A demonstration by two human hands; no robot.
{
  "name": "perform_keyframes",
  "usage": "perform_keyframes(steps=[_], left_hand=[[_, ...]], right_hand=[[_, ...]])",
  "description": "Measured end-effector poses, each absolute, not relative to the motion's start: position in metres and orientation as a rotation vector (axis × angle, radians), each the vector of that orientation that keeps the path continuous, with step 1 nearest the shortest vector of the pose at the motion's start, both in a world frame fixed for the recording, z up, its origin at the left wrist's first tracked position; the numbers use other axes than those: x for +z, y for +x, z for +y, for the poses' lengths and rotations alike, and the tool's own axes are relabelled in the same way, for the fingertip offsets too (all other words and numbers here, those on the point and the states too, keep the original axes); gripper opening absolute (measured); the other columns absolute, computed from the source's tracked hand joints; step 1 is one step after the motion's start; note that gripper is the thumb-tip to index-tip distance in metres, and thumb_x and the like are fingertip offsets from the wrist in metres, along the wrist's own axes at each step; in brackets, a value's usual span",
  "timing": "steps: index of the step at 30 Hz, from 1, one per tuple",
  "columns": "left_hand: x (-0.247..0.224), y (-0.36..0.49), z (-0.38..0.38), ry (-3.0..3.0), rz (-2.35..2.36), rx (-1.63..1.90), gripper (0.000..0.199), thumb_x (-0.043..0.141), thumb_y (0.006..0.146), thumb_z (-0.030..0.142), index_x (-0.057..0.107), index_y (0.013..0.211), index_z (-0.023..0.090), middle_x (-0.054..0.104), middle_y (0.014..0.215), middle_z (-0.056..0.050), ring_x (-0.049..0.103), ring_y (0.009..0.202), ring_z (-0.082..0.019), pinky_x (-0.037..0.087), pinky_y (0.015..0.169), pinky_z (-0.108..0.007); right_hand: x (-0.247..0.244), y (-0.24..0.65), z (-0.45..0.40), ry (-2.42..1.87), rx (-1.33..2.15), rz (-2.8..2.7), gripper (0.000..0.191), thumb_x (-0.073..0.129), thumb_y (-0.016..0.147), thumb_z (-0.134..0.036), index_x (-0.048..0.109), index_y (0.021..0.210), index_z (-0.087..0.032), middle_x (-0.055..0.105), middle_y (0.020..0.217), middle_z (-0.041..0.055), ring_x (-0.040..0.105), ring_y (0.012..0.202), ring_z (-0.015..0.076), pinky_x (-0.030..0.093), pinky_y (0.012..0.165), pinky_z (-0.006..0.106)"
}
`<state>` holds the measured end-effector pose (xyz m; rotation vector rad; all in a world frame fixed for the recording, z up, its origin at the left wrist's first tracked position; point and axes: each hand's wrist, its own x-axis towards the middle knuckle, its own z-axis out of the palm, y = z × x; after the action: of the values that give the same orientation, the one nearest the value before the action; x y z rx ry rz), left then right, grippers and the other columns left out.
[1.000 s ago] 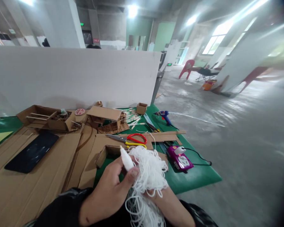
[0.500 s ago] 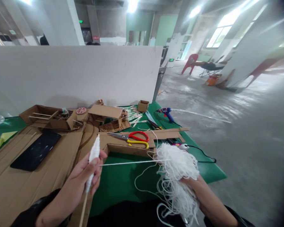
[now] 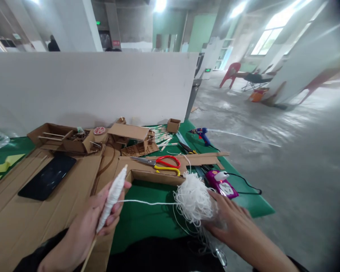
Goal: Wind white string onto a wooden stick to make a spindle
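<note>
The left hand grips a yarn-wound stick in curled fingers, one strand running over the table to a white tangle the right hand touches, though blur hides whether its fingers clasp.

We see a pale, thin stick, tilted, tip up and rightward, its upper part wound in a tapered spindle of white yarn. We note one strand running slightly slack to a loose, tangled white heap.
</note>
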<state>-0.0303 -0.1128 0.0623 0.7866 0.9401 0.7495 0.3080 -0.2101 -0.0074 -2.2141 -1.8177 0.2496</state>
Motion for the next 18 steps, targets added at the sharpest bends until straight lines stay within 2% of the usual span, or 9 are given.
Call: perform_keyframes(steps=[2, 3, 6, 7, 9, 11, 13, 16, 18], left_hand=[[0.062, -0.022, -0.116, 0.867, 0.863, 0.751, 0.037, 0.059, 0.081, 0.047, 0.062, 0.105, 0.020, 0.045, 0.062, 0.004, 0.031, 0.046, -0.007, 0.024, 0.037, -0.014], [0.062, -0.018, -0.118, 0.897, 0.830, 0.751, 0.036, 0.057, 0.083, 0.047, 0.062, 0.106, 0.019, 0.045, 0.062, 0.004, 0.032, 0.047, -0.007, 0.025, 0.037, -0.014], [0.065, -0.005, -0.120, 0.913, 0.782, 0.745, 0.037, 0.055, 0.084, 0.049, 0.062, 0.104, 0.019, 0.046, 0.063, 0.004, 0.034, 0.047, -0.007, 0.028, 0.039, -0.015], [0.066, 0.000, -0.121, 0.908, 0.776, 0.753, 0.037, 0.057, 0.083, 0.049, 0.062, 0.103, 0.018, 0.047, 0.063, 0.004, 0.036, 0.048, -0.007, 0.031, 0.040, -0.016], [0.069, 0.010, -0.122, 0.906, 0.765, 0.799, 0.037, 0.060, 0.081, 0.049, 0.061, 0.102, 0.019, 0.050, 0.065, 0.004, 0.043, 0.052, -0.008, 0.040, 0.048, -0.018], [0.070, 0.020, -0.123, 0.912, 0.761, 0.840, 0.032, 0.061, 0.084, 0.046, 0.060, 0.104, 0.021, 0.055, 0.071, 0.003, 0.052, 0.064, -0.010, 0.047, 0.062, -0.019], [0.069, 0.027, -0.125, 0.912, 0.778, 0.838, 0.028, 0.059, 0.088, 0.043, 0.058, 0.110, 0.026, 0.059, 0.082, 0.002, 0.057, 0.078, -0.011, 0.048, 0.071, -0.019], [0.063, 0.033, -0.127, 0.911, 0.794, 0.809, 0.028, 0.057, 0.090, 0.042, 0.056, 0.116, 0.031, 0.062, 0.097, 0.002, 0.058, 0.094, -0.014, 0.048, 0.075, -0.020], [0.057, 0.034, -0.126, 0.944, 0.785, 0.832, 0.027, 0.058, 0.090, 0.042, 0.058, 0.114, 0.030, 0.062, 0.104, 0.001, 0.057, 0.102, -0.015, 0.046, 0.085, -0.022]], right_hand=[[0.014, 0.313, -0.221, -2.111, 0.081, -1.864, 0.061, 0.070, 0.068, -0.046, 0.057, 0.124, -0.023, 0.062, 0.125, 0.0137, 0.059, 0.111, 0.0407, 0.047, 0.087, 0.056], [0.027, 0.313, -0.226, -2.028, 0.027, -1.851, 0.048, 0.067, 0.074, -0.049, 0.060, 0.116, -0.026, 0.063, 0.121, 0.0109, 0.060, 0.110, 0.0377, 0.048, 0.085, 0.052], [0.061, 0.295, -0.234, -1.811, -0.094, -1.645, 0.021, 0.058, 0.086, -0.043, 0.063, 0.099, -0.026, 0.066, 0.105, 0.0074, 0.063, 0.098, 0.0280, 0.049, 0.080, 0.040], [0.069, 0.282, -0.234, -1.683, -0.042, -1.614, 0.013, 0.057, 0.088, -0.037, 0.062, 0.094, -0.026, 0.067, 0.099, 0.0061, 0.064, 0.093, 0.0245, 0.050, 0.074, 0.034], [0.074, 0.247, -0.228, -1.473, 0.336, -1.698, 0.014, 0.051, 0.092, -0.030, 0.063, 0.087, -0.026, 0.067, 0.086, 0.0028, 0.065, 0.079, 0.0184, 0.051, 0.066, 0.027], [0.067, 0.209, -0.218, -1.393, 0.785, -1.766, 0.010, 0.058, 0.089, -0.031, 0.063, 0.096, -0.026, 0.069, 0.084, 0.0017, 0.065, 0.073, 0.0164, 0.051, 0.062, 0.024], [0.055, 0.177, -0.208, -1.364, 1.069, -1.685, 0.023, 0.063, 0.085, -0.032, 0.059, 0.106, -0.022, 0.069, 0.093, 0.0041, 0.064, 0.079, 0.0180, 0.052, 0.068, 0.026], [0.037, 0.153, -0.197, -1.261, 1.183, -1.450, 0.021, 0.050, 0.093, -0.038, 0.053, 0.101, -0.020, 0.062, 0.080, 0.0021, 0.057, 0.067, 0.0144, 0.047, 0.061, 0.024], [0.030, 0.154, -0.196, -1.254, 1.169, -1.312, 0.023, 0.042, 0.097, -0.042, 0.049, 0.099, -0.020, 0.053, 0.072, -0.0014, 0.049, 0.059, 0.0117, 0.042, 0.054, 0.022]])
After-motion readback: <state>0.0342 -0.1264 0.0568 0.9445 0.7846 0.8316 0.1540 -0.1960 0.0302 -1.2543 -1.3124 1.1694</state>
